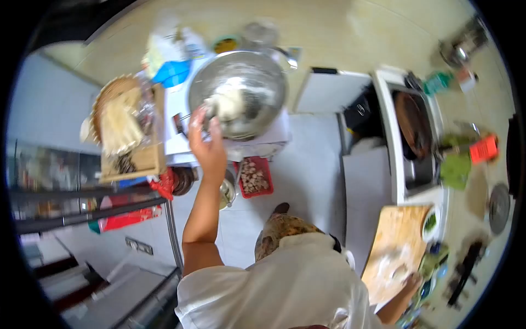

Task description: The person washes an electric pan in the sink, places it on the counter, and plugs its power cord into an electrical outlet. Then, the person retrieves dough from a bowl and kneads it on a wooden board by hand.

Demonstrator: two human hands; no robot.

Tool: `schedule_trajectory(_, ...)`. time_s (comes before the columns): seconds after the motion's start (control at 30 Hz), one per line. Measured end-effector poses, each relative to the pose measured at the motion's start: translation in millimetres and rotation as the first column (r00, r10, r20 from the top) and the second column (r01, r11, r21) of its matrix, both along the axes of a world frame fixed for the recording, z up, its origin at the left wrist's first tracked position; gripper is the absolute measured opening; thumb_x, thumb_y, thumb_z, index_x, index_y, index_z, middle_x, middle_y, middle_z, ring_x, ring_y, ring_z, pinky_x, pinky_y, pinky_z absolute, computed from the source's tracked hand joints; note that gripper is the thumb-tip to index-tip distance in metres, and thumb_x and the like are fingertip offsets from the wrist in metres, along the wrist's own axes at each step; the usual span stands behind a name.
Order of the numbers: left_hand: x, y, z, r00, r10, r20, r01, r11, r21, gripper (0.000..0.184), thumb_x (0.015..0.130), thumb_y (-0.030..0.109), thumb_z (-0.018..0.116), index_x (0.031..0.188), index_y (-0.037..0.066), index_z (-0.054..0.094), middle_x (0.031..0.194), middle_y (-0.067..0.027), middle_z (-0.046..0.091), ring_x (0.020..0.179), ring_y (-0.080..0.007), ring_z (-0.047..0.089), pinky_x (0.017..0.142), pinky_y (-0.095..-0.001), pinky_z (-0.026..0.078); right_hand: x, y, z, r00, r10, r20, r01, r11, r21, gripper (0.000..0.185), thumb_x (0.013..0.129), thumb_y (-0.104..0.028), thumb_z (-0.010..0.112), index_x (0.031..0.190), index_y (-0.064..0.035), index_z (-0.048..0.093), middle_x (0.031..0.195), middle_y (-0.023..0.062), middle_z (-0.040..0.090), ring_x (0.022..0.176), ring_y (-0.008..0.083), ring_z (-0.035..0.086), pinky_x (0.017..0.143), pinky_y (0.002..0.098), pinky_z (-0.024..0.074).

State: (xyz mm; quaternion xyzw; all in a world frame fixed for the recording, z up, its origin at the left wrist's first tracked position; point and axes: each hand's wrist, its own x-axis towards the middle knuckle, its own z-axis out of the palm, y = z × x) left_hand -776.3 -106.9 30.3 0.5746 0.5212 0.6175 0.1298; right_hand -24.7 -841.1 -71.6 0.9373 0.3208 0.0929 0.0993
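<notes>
A pale lump of dough (229, 103) lies in the large steel bowl (276, 82), whose inside is dusted with white flour. My left hand (205, 131) reaches over the near left rim, its floury fingers apart at the edge of the dough. Motion blur hides whether the fingertips touch it. Far to the right, my right hand (411, 282) is at the edge of a wooden board (397, 230). White flour and a small round, pale piece (400, 271) lie on the board beside that hand. Its fingers are too small and blurred to make out.
Left of the bowl, a wooden tray (159, 120) holds a woven basket (112, 90) with pale strips. A red bin (266, 189) of garlic-like pieces stands on the floor below. At right are a sink (419, 178) and a small bowl of chopped greens (431, 222).
</notes>
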Motion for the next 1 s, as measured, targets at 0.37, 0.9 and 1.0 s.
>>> schedule_trajectory(0.37, 166.0, -62.6, -5.4, 0.745, -0.649, -0.156, 0.635, 0.761, -0.134, 0.024, 0.09, -0.001, 0.053, 0.113, -0.005, 0.058, 0.112, -0.0165, 0.063, 0.105, -0.0264, 0.059, 0.095, -0.037, 0.044, -78.4, 47.0, 16.0, 0.735, -0.034, -0.677, 0.598, -0.439, 0.671, 0.017, 0.084, -0.02, 0.063, 0.099, -0.0151, 0.06, 0.087, 0.0028, 0.061, 0.072, 0.0184, 0.061, 0.057, 0.0319, 0.0503)
schedule_trajectory(0.9, 427.2, -292.4, -63.0, -0.131, -0.976, 0.172, 0.783, -0.209, -0.586, 0.021, 0.089, 0.009, 0.061, 0.108, -0.001, 0.062, 0.102, -0.008, 0.066, 0.094, -0.0144, 0.061, 0.084, -0.0278, 0.048, -53.5, 0.4, -69.2, 0.849, -0.348, -0.398, 0.485, 0.212, 0.848, 0.027, 0.095, -0.022, 0.048, 0.116, -0.0098, 0.06, 0.106, 0.0176, 0.064, 0.098, 0.0267, 0.061, 0.087, 0.0349, 0.0448)
schedule_trajectory(1.0, 469.0, -338.2, -76.8, -0.144, -0.935, 0.323, 0.684, -0.33, -0.65, 0.022, 0.09, 0.01, 0.061, 0.109, -0.001, 0.062, 0.101, -0.0063, 0.066, 0.093, -0.0122, 0.06, 0.083, -0.0267, 0.048, -47.5, 6.4, -67.4, 0.776, -0.442, -0.449, 0.61, 0.346, 0.713, 0.031, 0.095, -0.026, 0.046, 0.119, -0.0115, 0.06, 0.11, 0.0213, 0.064, 0.099, 0.0334, 0.06, 0.089, 0.0374, 0.0448)
